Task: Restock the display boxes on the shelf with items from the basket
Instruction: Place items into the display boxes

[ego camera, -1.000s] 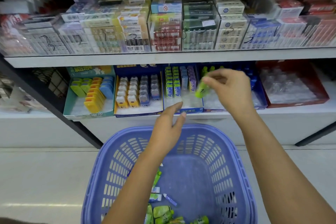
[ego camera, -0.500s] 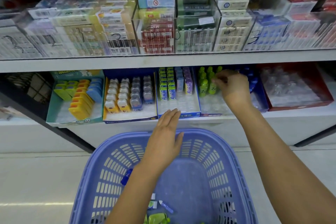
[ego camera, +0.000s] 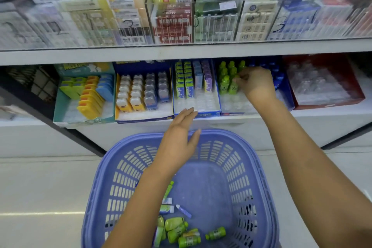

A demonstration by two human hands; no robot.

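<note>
At the lower shelf, right of centre: right hand (ego camera: 256,84) reaches into the blue display box (ego camera: 235,104). Its fingers (ego camera: 240,79) are bunched, pinching the cap of a front-row green bottle (ego camera: 233,87). That bottle stands upright, second column from the left, just in front of the other green ones. Blue bottles (ego camera: 276,76) fill the right side of the same box, partly hidden by the hand.

Left hand (ego camera: 181,137) is flat, fingers straight and released, holding nothing. It hovers over the far rim of the purple basket (ego camera: 231,137), fingertips just short of the shelf's front edge.

Basket is near, below the shelf. Stock lies at its near end:
- a cluster of loose green bottles (ego camera: 179,231)
- a single green bottle (ego camera: 215,233) lying apart to the right
- a small blue tube (ego camera: 184,211)
- green-and-white packs (ego camera: 166,208) beside the left forearm

Left of the blue box, in order: box of green, blue and purple packs (ego camera: 191,82), box of yellow and grey dispensers (ego camera: 141,92), teal box (ego camera: 60,110) of coloured cases. To the right is a red box (ego camera: 330,100) with clear items. Upper shelf (ego camera: 181,52) carries stacked cartons (ego camera: 173,16) behind clear dividers, blurred.
</note>
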